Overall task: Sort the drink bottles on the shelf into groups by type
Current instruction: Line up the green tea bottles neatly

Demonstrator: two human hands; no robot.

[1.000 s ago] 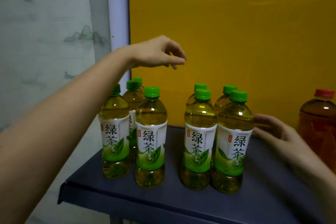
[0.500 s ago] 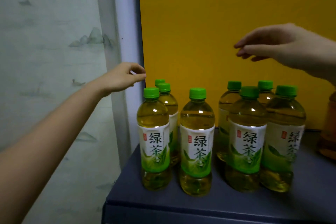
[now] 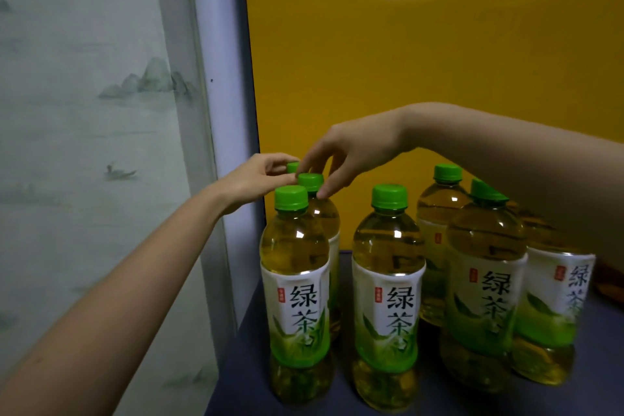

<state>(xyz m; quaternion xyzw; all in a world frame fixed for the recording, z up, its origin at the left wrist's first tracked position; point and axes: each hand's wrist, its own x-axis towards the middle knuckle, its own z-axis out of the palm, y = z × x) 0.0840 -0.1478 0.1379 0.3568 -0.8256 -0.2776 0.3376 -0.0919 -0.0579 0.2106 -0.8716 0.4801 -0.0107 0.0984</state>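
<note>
Left hand pinches rearmost cap, right hand middle cap, behind the front bottle

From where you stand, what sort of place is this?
Probably a shop display or storeroom shelf: identical green tea bottles stand grouped on a dark shelf against a yellow panel.

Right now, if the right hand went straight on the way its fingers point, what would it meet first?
Probably the green cap of the second bottle back on the left: the right hand points down-left at it, fingers either side. Contact is unclear.
</note>
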